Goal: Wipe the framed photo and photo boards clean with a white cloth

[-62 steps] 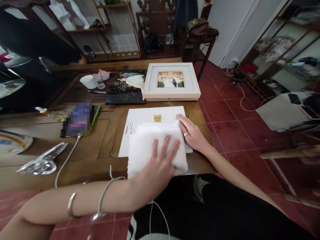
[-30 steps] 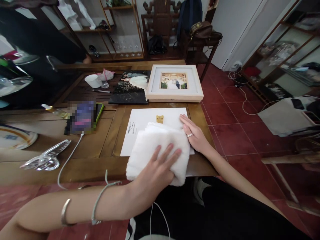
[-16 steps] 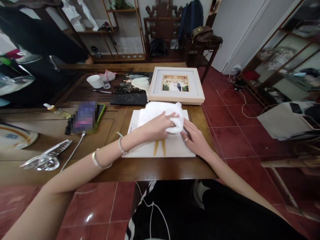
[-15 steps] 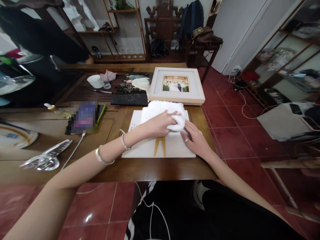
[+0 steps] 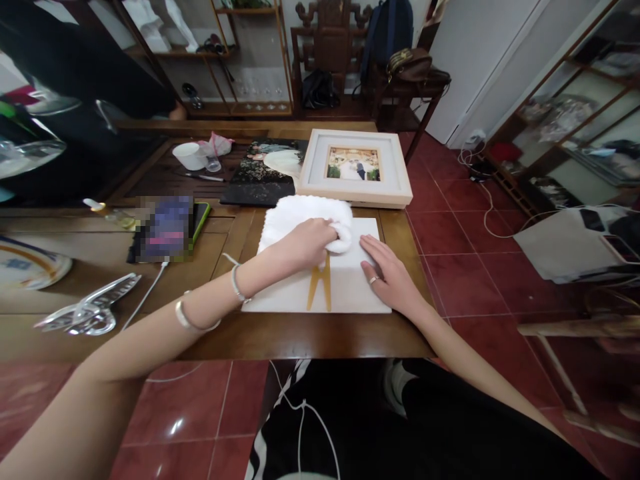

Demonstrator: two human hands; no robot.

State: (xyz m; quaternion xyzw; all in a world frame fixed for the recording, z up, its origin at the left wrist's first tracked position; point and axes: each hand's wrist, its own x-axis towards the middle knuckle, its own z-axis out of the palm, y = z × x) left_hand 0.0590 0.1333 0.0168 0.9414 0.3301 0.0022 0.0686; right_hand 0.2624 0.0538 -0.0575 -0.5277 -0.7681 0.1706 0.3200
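On the brown wooden table (image 5: 300, 337), with red floor tiles (image 5: 450, 233) off to the right and shelves (image 5: 240, 60) behind, I see a white board (image 5: 350, 297) lying flat near the front edge — a framed photo (image 5: 356, 167) sits just beyond it. The board is plain white, with an amber two-legged stand (image 5: 319, 293) on its middle. My left hand (image 5: 303, 245) is closed around a fluffy white cloth (image 5: 295, 212) bunched over the board's far-left corner — my right hand (image 5: 387, 277) lies flat, fingers spread, on its right side.
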